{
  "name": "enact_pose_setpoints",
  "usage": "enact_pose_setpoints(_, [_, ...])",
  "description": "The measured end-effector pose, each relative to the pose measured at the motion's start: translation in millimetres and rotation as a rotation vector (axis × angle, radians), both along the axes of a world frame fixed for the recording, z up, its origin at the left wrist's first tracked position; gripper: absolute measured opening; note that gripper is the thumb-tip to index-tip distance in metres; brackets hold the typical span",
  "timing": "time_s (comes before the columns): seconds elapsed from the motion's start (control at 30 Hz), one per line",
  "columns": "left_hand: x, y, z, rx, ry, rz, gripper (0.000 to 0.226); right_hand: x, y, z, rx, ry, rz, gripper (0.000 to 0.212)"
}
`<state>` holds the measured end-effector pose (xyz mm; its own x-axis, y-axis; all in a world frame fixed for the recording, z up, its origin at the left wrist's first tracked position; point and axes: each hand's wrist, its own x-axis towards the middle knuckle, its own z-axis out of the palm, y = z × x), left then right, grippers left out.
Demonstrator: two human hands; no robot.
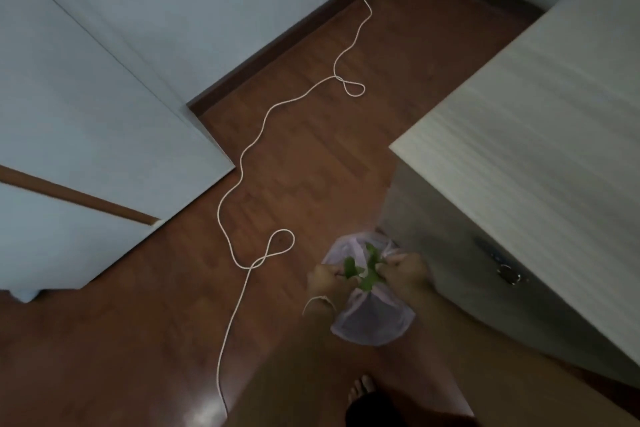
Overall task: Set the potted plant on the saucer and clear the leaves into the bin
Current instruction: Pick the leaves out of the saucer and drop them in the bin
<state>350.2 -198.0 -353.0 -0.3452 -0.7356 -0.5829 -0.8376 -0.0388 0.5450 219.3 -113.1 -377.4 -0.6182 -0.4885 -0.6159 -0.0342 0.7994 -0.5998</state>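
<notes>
Hanging directly above the open bin, green leaves are pinched between the left hand and right hand, both closed on them.

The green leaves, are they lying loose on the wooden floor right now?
No, the green leaves are gripped between the left hand and the right hand, directly above the lined bin.

brown wood floor, pale walls, light desk
</notes>
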Motion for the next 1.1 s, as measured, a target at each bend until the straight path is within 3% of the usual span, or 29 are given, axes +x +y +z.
enact_pose_setpoints(0.2, [-4, 8, -13, 0.008, -0.149, -0.138, 0.019, -12, 19, -11, 0.136, -0.119, 0.089, 0.011])
enact_pose_setpoints(0.33, [-3, 12, -18, -0.015, -0.164, -0.133, 0.026, -6, 27, -11, 0.113, -0.006, 0.088, 0.024])
enact_pose_setpoints(0.37, [-4, 13, -18, -0.023, -0.174, -0.146, 0.027, -5, 28, -5, 0.163, -0.121, 0.108, 0.024])
enact_pose_setpoints(0.43, [-7, 14, -19, -0.059, -0.174, -0.189, 0.030, -5, 30, -13, 0.143, -0.015, 0.125, 0.007])
enact_pose_setpoints(0.57, [-9, 16, -18, -0.084, -0.163, -0.241, 0.033, -2, 30, -19, 0.091, -0.070, 0.025, 0.023])
enact_pose_setpoints(0.7, [-4, 19, -17, -0.032, -0.168, -0.345, 0.033, 3, 28, -19, -0.047, 0.080, 0.041, 0.033])
enact_pose_setpoints(0.8, [1, 21, -15, -0.030, -0.113, -0.368, 0.033, 2, 32, -25, 0.022, 0.202, 0.127, 0.032])
enact_pose_setpoints(0.93, [8, 23, -21, -0.100, -0.198, -0.429, 0.035, -1, 31, -26, -0.093, 0.138, 0.037, 0.033])
enact_pose_setpoints(1.1, [9, 25, -18, -0.124, -0.222, -0.433, 0.032, -1, 40, -24, 0.074, 0.193, 0.175, 0.015])
